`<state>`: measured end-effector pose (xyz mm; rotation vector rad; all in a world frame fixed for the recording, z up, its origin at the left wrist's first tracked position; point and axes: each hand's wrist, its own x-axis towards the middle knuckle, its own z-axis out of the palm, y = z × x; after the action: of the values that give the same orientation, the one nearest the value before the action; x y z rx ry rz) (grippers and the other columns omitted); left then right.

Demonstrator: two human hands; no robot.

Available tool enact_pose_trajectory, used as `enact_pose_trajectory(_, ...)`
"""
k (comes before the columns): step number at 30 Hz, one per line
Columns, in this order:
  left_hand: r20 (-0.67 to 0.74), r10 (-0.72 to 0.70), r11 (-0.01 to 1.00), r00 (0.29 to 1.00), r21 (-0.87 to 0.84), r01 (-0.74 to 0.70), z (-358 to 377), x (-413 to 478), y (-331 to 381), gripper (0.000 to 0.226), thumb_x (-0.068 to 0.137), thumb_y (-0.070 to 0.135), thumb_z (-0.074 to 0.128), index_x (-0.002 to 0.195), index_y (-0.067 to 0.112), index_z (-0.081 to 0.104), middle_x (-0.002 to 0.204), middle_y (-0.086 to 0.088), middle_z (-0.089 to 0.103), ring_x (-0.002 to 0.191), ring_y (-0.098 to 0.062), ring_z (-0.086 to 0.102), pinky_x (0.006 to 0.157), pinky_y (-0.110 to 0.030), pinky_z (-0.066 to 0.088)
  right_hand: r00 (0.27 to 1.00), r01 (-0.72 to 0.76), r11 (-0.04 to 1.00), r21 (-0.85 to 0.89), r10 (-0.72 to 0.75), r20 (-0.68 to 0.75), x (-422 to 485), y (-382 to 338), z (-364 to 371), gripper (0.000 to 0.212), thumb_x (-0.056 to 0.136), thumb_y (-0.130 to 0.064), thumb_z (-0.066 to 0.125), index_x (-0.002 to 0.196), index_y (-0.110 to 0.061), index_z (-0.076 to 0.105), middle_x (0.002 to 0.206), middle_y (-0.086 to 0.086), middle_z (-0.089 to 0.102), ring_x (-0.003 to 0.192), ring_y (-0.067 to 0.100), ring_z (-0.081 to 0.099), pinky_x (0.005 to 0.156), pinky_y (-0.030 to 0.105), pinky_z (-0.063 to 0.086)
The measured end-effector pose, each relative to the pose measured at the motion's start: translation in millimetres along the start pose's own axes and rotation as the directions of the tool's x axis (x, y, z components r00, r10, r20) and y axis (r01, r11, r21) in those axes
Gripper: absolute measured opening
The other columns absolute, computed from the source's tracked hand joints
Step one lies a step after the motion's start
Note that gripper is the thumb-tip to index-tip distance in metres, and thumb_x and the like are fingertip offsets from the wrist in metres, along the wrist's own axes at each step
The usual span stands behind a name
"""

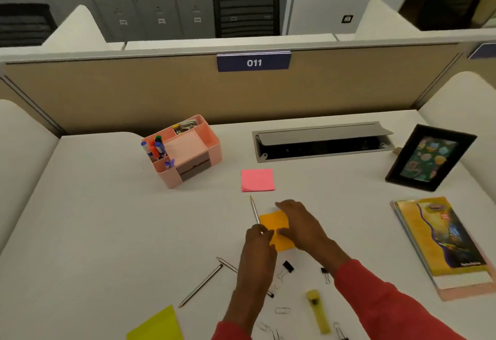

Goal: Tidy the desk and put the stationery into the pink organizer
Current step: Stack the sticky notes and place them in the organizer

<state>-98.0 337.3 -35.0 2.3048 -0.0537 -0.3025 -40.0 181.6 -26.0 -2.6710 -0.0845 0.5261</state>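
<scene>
The left hand's fingertips pinch the lower end of a slim silver pencil, its point aimed away toward the partition. Just beside it, the right hand arches over a square orange sticky-note pad, fingers curled over the far edge and thumb pressed at the near left side, so the pad is held between them. From here I cannot tell whether the pad is lifted or still flat on the white desk.

Beyond the hands lies a pink sticky-note pad. Farther back and to the left stands the pink plastic organizer, with blue, orange and green markers upright in its left compartment.

Nearer the person, two more silver pencils lie crossed at their tips, and two black binder clips sit under the wrists. A yellow highlighter, a wire paper clip and a lime-yellow sheet lie at the near edge.

On the right lies a stack of colourful booklets, with a black picture frame leaning behind it.
</scene>
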Motion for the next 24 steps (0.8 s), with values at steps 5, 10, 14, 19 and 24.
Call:
enact_pose_trajectory(5, 0.016, -0.106, 0.994, 0.994, -0.005, 0.106, 15, -3, 10, 0.013, 0.099, 0.015, 0.044, 0.103, 0.024, 0.051, 0.103, 0.007, 0.048, 0.072, 0.002, 0.050, 0.056, -0.012, 0.038, 0.998, -0.038, 0.995, -0.095, 0.042, 0.037, 1, 8, 1, 0.073, 0.082, -0.029, 0.076, 0.145, -0.019, 0.041, 0.138, 0.006, 0.045, 0.126, 0.024, 0.044, 0.101, 0.036, 0.043)
enact_pose_trajectory(10, 0.029, -0.132, 0.991, 0.991, 0.031, 0.131, 14, -2, 12, 0.030, 0.097, 0.014, 0.049, 0.126, 0.021, 0.053, 0.125, 0.001, 0.048, 0.090, 0.004, 0.051, 0.072, -0.007, 0.041, 0.997, -0.077, 0.995, 0.067, 0.076, 0.028, 5, 18, -11, 0.030, 0.079, -0.020, 0.078, 0.104, -0.021, 0.061, 0.107, 0.003, 0.050, 0.103, 0.021, 0.054, 0.078, 0.028, 0.045)
enact_pose_trajectory(14, -0.139, -0.002, 1.000, 0.990, -0.018, -0.001, -7, 5, 20, 0.057, 0.100, 0.023, 0.051, 0.153, 0.027, 0.030, 0.149, 0.008, 0.033, 0.139, -0.009, 0.033, 0.106, -0.021, 0.033, 1.000, -0.028, 0.984, 0.175, 0.029, -0.005, -5, 7, -36, 0.016, 0.089, -0.006, 0.067, 0.090, -0.022, 0.063, 0.095, -0.004, 0.059, 0.083, 0.010, 0.058, 0.078, 0.030, 0.053)
enact_pose_trajectory(19, -0.207, 0.110, 0.988, 0.972, -0.086, -0.130, -69, 39, 25, 0.033, 0.101, 0.028, 0.054, 0.133, 0.029, 0.060, 0.133, 0.008, 0.060, 0.120, -0.007, 0.054, 0.106, -0.028, 0.045, 0.992, 0.103, 0.962, 0.252, -0.080, -0.098, -1, -47, -76, 0.009, 0.093, -0.017, 0.068, 0.097, -0.025, 0.071, 0.097, -0.006, 0.069, 0.088, 0.013, 0.065, 0.086, 0.031, 0.057)
enact_pose_trajectory(24, -0.462, 0.131, 0.985, 0.877, -0.036, -0.167, -169, 72, 20, 0.026, 0.097, 0.029, 0.058, 0.115, 0.016, 0.072, 0.112, -0.002, 0.072, 0.097, -0.005, 0.060, 0.086, -0.003, 0.039, 0.916, 0.323, 0.916, 0.237, -0.241, -0.320, 44, -136, -119, 0.016, 0.095, -0.014, 0.065, 0.107, -0.018, 0.075, 0.104, 0.000, 0.070, 0.093, 0.014, 0.064, 0.087, 0.031, 0.056)
